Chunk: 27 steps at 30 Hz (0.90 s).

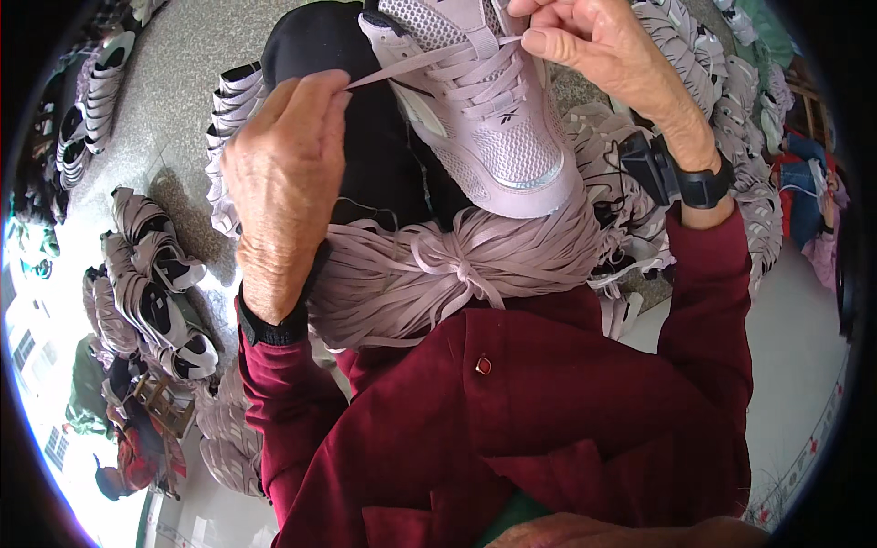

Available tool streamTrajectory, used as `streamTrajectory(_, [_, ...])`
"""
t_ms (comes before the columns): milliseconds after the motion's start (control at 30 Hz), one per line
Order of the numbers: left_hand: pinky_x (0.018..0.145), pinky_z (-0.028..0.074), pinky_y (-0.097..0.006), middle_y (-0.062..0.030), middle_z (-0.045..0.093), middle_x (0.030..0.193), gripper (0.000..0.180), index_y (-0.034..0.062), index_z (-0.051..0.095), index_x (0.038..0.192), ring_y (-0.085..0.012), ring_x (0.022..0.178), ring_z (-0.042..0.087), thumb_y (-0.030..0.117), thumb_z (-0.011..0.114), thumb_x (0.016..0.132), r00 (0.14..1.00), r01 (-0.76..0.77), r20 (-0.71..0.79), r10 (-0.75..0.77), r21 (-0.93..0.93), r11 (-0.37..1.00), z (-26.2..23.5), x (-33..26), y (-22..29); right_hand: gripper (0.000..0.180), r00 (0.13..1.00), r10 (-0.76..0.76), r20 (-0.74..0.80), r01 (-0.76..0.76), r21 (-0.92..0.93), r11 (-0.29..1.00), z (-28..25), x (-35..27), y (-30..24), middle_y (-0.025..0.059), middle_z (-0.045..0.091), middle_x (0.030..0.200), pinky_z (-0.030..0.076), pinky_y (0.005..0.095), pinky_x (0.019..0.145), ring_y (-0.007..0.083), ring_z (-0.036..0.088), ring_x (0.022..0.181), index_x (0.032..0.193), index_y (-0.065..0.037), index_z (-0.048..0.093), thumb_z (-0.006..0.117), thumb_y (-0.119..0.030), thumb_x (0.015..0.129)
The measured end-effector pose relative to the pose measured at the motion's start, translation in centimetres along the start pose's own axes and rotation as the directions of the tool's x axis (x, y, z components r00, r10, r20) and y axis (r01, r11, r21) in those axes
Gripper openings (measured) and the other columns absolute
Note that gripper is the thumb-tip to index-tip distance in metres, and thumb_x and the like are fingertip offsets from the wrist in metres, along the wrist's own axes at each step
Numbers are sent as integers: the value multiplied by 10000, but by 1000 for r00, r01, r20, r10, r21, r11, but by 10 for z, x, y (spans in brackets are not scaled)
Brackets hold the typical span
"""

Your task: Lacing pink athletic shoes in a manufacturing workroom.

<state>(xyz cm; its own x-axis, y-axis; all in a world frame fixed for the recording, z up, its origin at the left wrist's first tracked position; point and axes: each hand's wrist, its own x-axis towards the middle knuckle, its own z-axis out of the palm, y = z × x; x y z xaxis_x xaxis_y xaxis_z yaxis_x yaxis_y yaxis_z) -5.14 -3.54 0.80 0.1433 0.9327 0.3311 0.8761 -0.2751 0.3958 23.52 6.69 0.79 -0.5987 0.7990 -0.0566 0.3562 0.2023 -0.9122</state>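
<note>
The lace bundle lies across the person's lap, with the shoe just beyond it, toe turned toward the bundle. The left grip is left of the shoe, the right grip to the upper right, and a lace spans from one toward the other across the shoe's tongue. Past the left grip, a shoe row stands on the floor; a shoe group sits farther left. More shoes line the right side.
</note>
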Motion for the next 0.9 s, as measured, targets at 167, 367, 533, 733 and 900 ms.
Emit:
streamTrajectory(167, [596, 550, -343, -48, 706, 851, 80, 119, 721, 968, -250, 678, 700, 135, 723, 889, 998, -1, -56, 7, 116, 993, -12, -9, -15, 241, 985, -169, 29, 169, -330, 929, -9, 2, -17, 57, 619, 749, 470, 282, 577, 119, 579, 659, 866, 17, 609, 640, -185, 993])
streamTrajectory(367, [724, 540, -368, -71, 708, 893, 105, 83, 722, 952, -260, 823, 683, 96, 745, 850, 998, -66, 5, 67, 224, 972, -11, -20, -18, 197, 998, -9, 56, 19, -182, 983, -6, -1, -9, 49, 612, 755, 481, 282, 567, 111, 579, 652, 939, -7, 590, 581, -183, 1026])
streamTrajectory(533, [798, 497, -382, -88, 700, 947, 106, 59, 717, 948, -268, 896, 650, 73, 739, 845, 993, -114, 4, 116, 199, 973, -8, -22, -28, 173, 997, 21, 68, -16, -75, 997, -7, 1, -11, 24, 613, 776, 470, 246, 558, 90, 570, 634, 944, -22, 588, 587, -175, 1026])
streamTrajectory(733, [815, 467, -380, -72, 693, 954, 109, 65, 712, 944, -262, 904, 639, 69, 734, 837, 992, -126, 5, 128, 228, 966, -8, -21, -27, 110, 998, 53, 40, -65, 450, 891, -10, 7, -12, 2, 599, 797, 408, 200, 526, 55, 515, 609, 997, -21, 576, 645, -104, 980])
streamTrajectory(900, [823, 460, -379, -60, 689, 946, 114, 65, 700, 931, -256, 903, 634, 77, 739, 825, 986, -164, 13, 165, 232, 959, -10, -23, -27, 96, 998, 1, -62, 12, 210, 978, 0, 12, 25, -34, 540, 778, 363, 193, 538, 39, 456, 624, 1003, -48, 572, 649, -95, 972])
